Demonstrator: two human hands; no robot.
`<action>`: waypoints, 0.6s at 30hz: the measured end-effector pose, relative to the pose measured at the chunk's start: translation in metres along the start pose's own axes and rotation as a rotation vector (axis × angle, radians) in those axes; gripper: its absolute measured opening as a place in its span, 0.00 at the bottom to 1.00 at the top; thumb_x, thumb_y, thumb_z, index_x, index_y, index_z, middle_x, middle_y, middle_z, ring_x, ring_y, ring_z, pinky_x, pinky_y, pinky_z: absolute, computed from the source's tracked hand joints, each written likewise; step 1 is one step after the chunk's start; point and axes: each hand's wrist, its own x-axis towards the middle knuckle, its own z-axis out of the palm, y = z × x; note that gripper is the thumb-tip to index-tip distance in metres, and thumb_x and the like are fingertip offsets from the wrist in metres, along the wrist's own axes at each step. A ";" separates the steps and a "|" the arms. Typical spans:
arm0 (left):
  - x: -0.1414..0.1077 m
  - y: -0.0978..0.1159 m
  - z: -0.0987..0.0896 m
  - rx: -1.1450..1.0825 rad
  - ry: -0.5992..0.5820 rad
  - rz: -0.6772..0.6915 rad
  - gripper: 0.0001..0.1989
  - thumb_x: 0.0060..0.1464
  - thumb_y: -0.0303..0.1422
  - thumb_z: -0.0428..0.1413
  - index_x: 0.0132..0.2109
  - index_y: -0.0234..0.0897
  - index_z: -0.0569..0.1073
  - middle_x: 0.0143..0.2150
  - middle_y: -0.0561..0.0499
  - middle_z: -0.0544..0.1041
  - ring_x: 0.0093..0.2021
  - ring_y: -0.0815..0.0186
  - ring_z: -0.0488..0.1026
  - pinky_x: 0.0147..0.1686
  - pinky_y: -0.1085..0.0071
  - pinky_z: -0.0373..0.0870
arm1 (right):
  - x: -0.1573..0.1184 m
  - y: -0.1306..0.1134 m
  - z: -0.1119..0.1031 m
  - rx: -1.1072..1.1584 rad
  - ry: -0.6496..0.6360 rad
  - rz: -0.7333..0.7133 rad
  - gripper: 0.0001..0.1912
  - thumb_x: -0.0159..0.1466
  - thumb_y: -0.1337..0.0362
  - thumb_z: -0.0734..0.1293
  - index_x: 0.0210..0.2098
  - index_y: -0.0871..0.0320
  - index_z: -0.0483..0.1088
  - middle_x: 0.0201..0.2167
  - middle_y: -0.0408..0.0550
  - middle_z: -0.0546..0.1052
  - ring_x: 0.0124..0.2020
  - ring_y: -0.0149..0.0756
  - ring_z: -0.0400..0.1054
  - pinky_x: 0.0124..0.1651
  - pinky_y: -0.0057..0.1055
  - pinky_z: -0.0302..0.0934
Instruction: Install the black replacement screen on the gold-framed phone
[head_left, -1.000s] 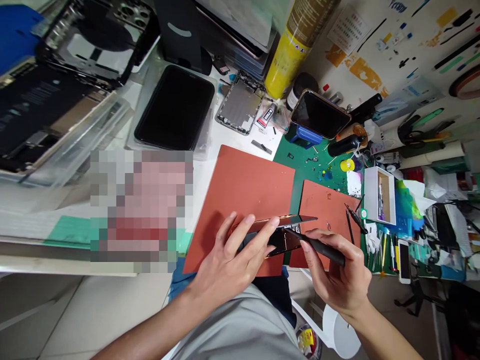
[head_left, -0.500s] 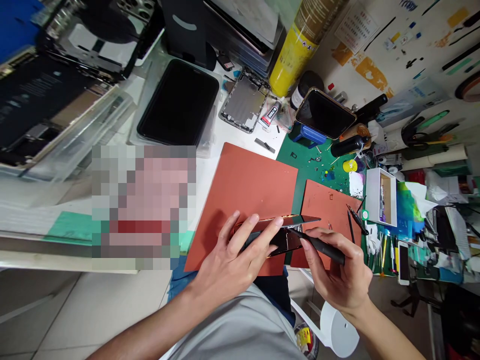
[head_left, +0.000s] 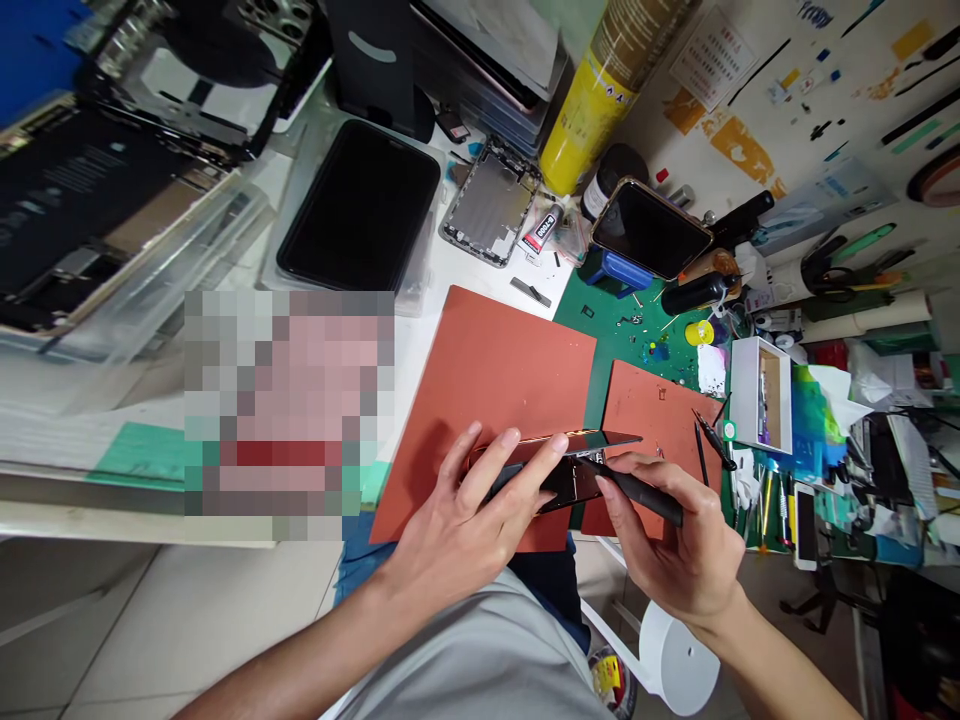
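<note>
An opened phone (head_left: 574, 482) lies at the front edge of a reddish-brown mat (head_left: 510, 370), its upper panel (head_left: 611, 438) tilted up from the body. Around the phone's left part are the fingers of my left hand (head_left: 480, 500), spread over the raised panel, with the thumb at the lower side. Pinched in my right hand (head_left: 686, 540) is a black pen-like tool (head_left: 649, 492). The tool's tip reaches into the gap between panel and body, where small parts show. My left fingers cover much of the phone.
A second mat (head_left: 637, 400) with tweezers (head_left: 714, 440) lies to the right. Behind stand a phone on a blue holder (head_left: 615, 270), a yellow can (head_left: 577, 130) and a phone frame (head_left: 487, 205). A black phone (head_left: 360, 205) rests at the left; a white box (head_left: 776, 395) at the right.
The black tool in my right hand has shifted very slightly to the left. My left hand and the phone look unmoved.
</note>
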 end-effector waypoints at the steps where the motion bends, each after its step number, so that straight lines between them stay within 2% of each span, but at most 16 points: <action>1: 0.000 0.000 0.000 0.002 0.000 0.001 0.11 0.63 0.34 0.69 0.51 0.34 0.85 0.86 0.50 0.47 0.85 0.43 0.41 0.84 0.44 0.44 | 0.001 0.001 -0.001 -0.011 -0.015 -0.005 0.26 0.69 0.74 0.75 0.63 0.52 0.68 0.42 0.48 0.87 0.39 0.42 0.87 0.42 0.36 0.85; 5: -0.003 0.000 0.000 -0.003 -0.008 -0.003 0.10 0.61 0.29 0.68 0.50 0.35 0.85 0.86 0.51 0.49 0.85 0.43 0.43 0.84 0.43 0.45 | 0.006 0.003 -0.004 -0.136 -0.064 -0.106 0.26 0.68 0.68 0.78 0.62 0.50 0.70 0.39 0.45 0.87 0.32 0.41 0.84 0.36 0.36 0.82; 8: -0.004 0.000 0.000 -0.024 -0.017 -0.008 0.08 0.60 0.26 0.66 0.47 0.37 0.85 0.85 0.52 0.52 0.84 0.44 0.44 0.83 0.42 0.46 | 0.014 0.002 -0.007 -0.209 -0.085 -0.200 0.23 0.69 0.66 0.78 0.60 0.54 0.70 0.34 0.45 0.85 0.28 0.40 0.80 0.29 0.36 0.75; 12: -0.005 0.000 0.001 -0.017 -0.020 0.003 0.06 0.59 0.27 0.68 0.44 0.37 0.85 0.84 0.50 0.56 0.84 0.43 0.46 0.83 0.41 0.46 | 0.027 -0.001 -0.010 -0.189 -0.138 -0.194 0.15 0.71 0.73 0.70 0.56 0.60 0.70 0.33 0.49 0.82 0.29 0.40 0.77 0.30 0.37 0.71; 15: -0.004 0.000 0.001 -0.004 -0.010 0.007 0.05 0.57 0.28 0.69 0.42 0.38 0.84 0.83 0.50 0.59 0.82 0.43 0.49 0.83 0.41 0.47 | 0.032 -0.003 -0.011 -0.211 -0.138 -0.222 0.13 0.71 0.71 0.72 0.54 0.58 0.71 0.30 0.45 0.81 0.26 0.37 0.74 0.28 0.35 0.67; 18: -0.004 0.000 0.001 -0.005 -0.007 0.008 0.04 0.57 0.28 0.69 0.41 0.38 0.84 0.83 0.50 0.60 0.82 0.43 0.51 0.83 0.40 0.48 | 0.034 -0.003 -0.011 -0.198 -0.141 -0.208 0.13 0.71 0.71 0.71 0.53 0.57 0.71 0.32 0.46 0.81 0.26 0.37 0.72 0.29 0.36 0.67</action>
